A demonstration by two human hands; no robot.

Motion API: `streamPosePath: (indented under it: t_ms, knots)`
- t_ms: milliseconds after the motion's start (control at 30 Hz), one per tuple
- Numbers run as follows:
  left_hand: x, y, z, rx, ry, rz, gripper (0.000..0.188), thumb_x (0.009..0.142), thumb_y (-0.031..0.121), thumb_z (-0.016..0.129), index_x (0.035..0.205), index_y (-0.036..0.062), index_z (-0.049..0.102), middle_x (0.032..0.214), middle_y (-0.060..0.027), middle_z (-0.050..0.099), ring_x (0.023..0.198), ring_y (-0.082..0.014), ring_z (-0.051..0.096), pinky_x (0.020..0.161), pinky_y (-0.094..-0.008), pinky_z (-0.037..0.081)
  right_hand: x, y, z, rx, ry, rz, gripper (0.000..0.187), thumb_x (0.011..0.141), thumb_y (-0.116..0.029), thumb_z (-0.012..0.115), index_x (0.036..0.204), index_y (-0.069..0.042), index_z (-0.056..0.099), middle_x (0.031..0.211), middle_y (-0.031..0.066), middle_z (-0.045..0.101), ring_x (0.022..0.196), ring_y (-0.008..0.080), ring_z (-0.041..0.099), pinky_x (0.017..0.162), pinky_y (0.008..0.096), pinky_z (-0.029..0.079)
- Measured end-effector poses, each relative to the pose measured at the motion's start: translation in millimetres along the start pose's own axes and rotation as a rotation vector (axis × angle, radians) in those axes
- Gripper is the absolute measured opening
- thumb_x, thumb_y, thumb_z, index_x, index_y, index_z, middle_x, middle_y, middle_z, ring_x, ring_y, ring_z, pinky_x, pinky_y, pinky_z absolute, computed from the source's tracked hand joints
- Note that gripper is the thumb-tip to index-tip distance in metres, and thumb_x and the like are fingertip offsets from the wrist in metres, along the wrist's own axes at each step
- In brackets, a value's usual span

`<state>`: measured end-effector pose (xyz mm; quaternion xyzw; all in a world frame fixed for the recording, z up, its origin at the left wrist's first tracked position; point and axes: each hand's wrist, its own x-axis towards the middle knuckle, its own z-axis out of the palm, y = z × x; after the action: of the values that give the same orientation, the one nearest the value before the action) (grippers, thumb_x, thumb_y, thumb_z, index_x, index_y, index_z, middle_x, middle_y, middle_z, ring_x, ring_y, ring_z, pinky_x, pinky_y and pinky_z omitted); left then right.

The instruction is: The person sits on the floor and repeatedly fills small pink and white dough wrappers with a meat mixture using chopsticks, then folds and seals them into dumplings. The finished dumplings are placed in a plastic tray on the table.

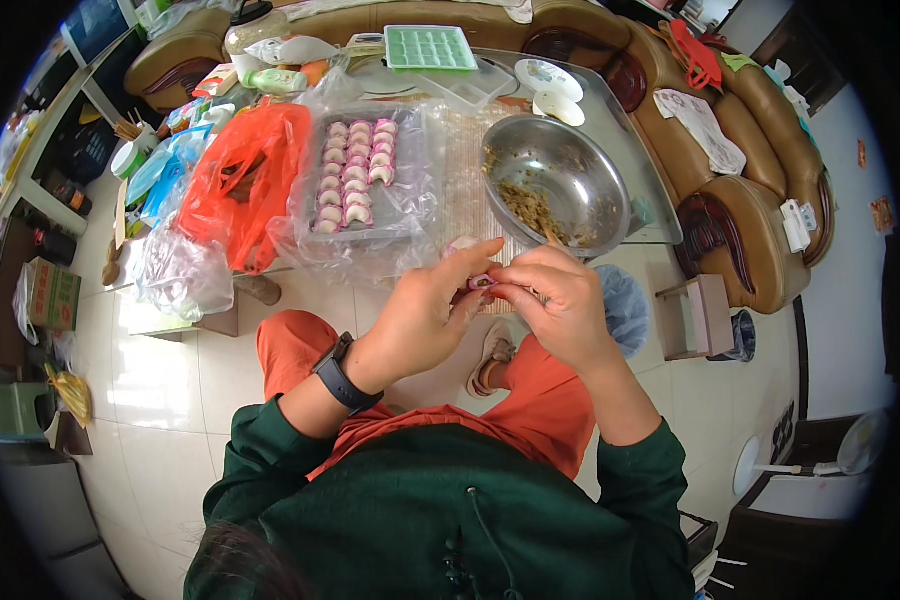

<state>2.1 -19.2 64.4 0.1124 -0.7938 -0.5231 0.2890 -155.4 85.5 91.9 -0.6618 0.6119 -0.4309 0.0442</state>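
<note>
Both my hands meet just in front of the table edge, closed on a small dumpling (pixel 483 282) with a pink-and-white wrapper and some filling showing. My left hand (pixel 425 315) supports it from the left, with thumb and forefinger at the wrapper. From the right, my right hand (pixel 555 305) pinches the wrapper's edge between its fingertips. Just beyond the right hand stands a steel bowl (pixel 595 185) with brown minced filling (pixel 530 208) inside and a wooden utensil (pixel 550 232) leaning in it. Beyond my left hand, a plastic-lined tray (pixel 410 205) holds rows of finished pink-and-white dumplings (pixel 357 172).
A red plastic bag (pixel 255 180) and a clear bag (pixel 182 275) lie left of the tray. At the table's far side are a green compartment tray (pixel 430 48) and white dishes (pixel 550 80). A lined bin (pixel 625 310) and a stool (pixel 695 315) stand right of my legs.
</note>
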Motion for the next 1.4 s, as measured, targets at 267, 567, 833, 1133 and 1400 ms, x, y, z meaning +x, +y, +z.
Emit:
streamPosePath:
  t_ms: [267,567,833,1133,1400]
  knots:
    - [4.2,1.1,-6.3,0.174,0.067,-0.018,0.019,0.078,-0.001,0.070,0.097,0.0012,0.068,0.086,-0.0103,0.065,0.073,-0.0177,0.065,0.065,-0.0285,0.052,-0.9,0.3,-3.2,-0.043,0.009,-0.013,0.011,0.072,-0.001,0.072,0.081,-0.002,0.066,0.078,0.0096,0.063,0.073,0.0263,0.060,0.064,0.0349,0.048]
    - [12.5,-8.9,3.9,0.301,0.034,0.176,0.009,0.079,0.000,0.065,0.087,0.0005,0.062,0.079,-0.0144,0.060,0.071,-0.0314,0.059,0.062,-0.0364,0.047,-9.1,9.2,-4.2,-0.063,-0.058,0.016,0.011,0.074,-0.002,0.069,0.084,-0.001,0.063,0.081,0.0113,0.061,0.074,0.0295,0.059,0.066,0.0367,0.047]
    - [11.3,-24.3,10.1,0.231,-0.084,0.091,0.018,0.083,0.001,0.063,0.101,0.0006,0.059,0.088,-0.0129,0.062,0.076,-0.0260,0.061,0.067,-0.0331,0.048,-24.7,18.1,4.8,0.237,-0.061,0.325,0.005,0.084,-0.002,0.061,0.088,0.000,0.060,0.081,0.0078,0.060,0.070,0.0179,0.058,0.064,0.0284,0.046]
    - [3.7,-45.9,38.2,-0.590,-0.091,-0.449,0.024,0.090,0.009,0.060,0.112,-0.0006,0.059,0.099,-0.0044,0.064,0.088,-0.0109,0.059,0.075,-0.0262,0.049,-31.3,39.4,11.3,0.652,0.045,0.589,0.011,0.090,-0.006,0.059,0.093,0.002,0.066,0.080,-0.0003,0.064,0.068,0.0049,0.053,0.060,0.0207,0.043]
    - [1.6,-47.8,36.2,-0.350,-0.125,-0.406,0.013,0.087,0.012,0.067,0.093,0.0003,0.064,0.080,-0.0003,0.063,0.073,-0.0061,0.056,0.064,-0.0232,0.046,-35.8,42.6,19.9,0.264,0.006,0.455,0.017,0.089,-0.013,0.061,0.095,0.002,0.068,0.074,0.0042,0.063,0.065,0.0080,0.054,0.058,0.0269,0.044]
